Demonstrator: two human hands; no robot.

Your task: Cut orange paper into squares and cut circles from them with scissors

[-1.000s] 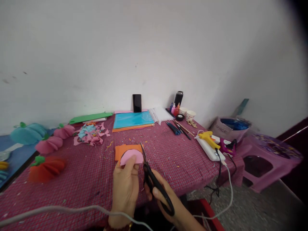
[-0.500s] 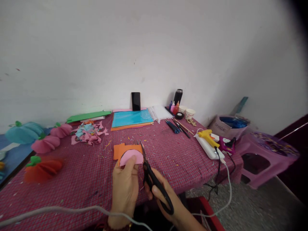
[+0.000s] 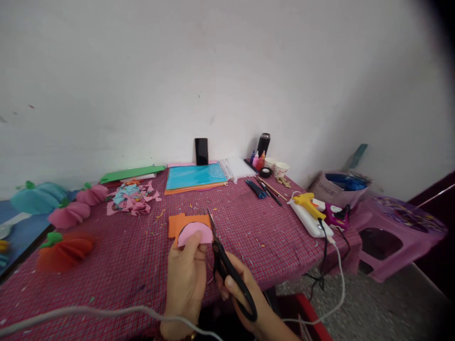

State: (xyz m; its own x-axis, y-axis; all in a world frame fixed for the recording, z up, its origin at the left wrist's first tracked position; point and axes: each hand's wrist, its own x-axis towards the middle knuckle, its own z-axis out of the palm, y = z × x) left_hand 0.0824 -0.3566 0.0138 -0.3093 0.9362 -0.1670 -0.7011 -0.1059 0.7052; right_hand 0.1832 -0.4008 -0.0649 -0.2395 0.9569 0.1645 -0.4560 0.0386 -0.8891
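Note:
My left hand (image 3: 188,274) pinches a pink half-round paper piece (image 3: 196,233) laid over orange paper (image 3: 180,221), thumb on top. A dark line shows on the orange along the curved edge of the pink. In my right hand (image 3: 241,284) is a pair of black-handled scissors (image 3: 231,274), fingers through the loops. Their blades point away from me along the right side of the papers, touching or very near the edge. How far the blades are apart is hard to make out.
Paper pumpkins (image 3: 66,251) and a heap of paper scraps (image 3: 133,196) are at left. Coloured sheets (image 3: 195,175) and a phone (image 3: 201,151) lie at the back. A yellow glue gun (image 3: 309,204) rests on a white power strip (image 3: 309,220) at right. A cable (image 3: 106,310) crosses in front.
The scissor blades look closer together than before. Both hands keep nearly the same place, and the whole view has shifted slightly.

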